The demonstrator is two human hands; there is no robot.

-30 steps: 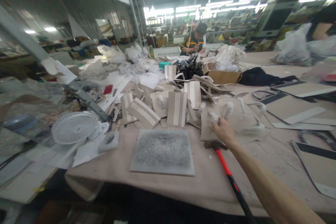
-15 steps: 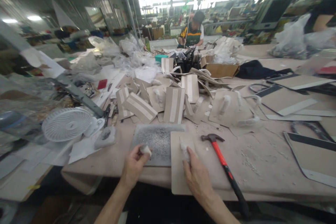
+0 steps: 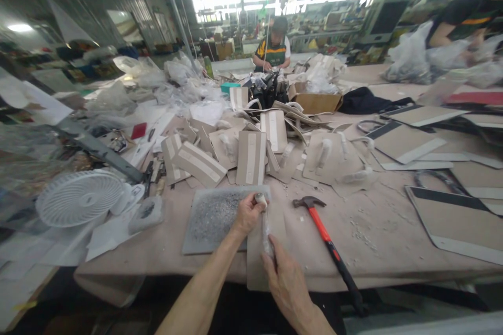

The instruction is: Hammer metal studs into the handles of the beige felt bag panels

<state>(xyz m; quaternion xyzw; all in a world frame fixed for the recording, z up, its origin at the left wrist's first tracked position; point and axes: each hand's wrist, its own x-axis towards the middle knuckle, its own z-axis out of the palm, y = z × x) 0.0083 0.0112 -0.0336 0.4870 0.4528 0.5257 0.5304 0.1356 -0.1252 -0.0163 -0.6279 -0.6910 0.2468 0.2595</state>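
Seemingly steadying the beige panel [image 3: 256, 271], my right hand [image 3: 286, 276] closes on its wrapped handle [image 3: 266, 226] while my left hand [image 3: 247, 215] pinches a pale cylinder [image 3: 260, 198].

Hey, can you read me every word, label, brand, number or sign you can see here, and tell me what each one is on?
No text can be read for certain.
Green shirt at the back: what looks like lettering on the chest, too small and blurred.
Fan: a small marking on its base, too blurred.
Hammer: no readable lettering.
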